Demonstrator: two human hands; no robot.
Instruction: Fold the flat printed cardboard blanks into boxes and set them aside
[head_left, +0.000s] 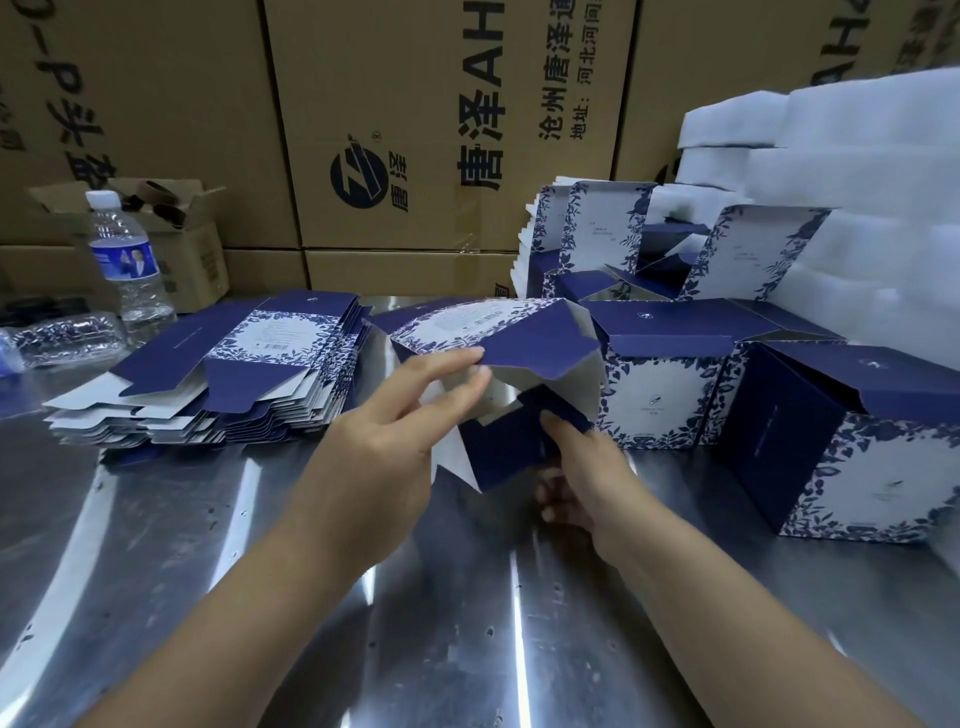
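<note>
Blank (524, 338) pinched by left hand (384, 441) and right hand (582, 467), flat stack (249, 364) left, folded boxes (660, 395) right.

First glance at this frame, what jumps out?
Dead centre, a half-folded blue-and-white blank is held above the steel table: the left hand pinches a flap, the right hand grips its lower part. A stack of flat blanks lies at left, and folded boxes stand at right.

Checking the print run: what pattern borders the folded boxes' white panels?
A dark blue leaf pattern on the folded boxes, seen best in the head view.
</note>
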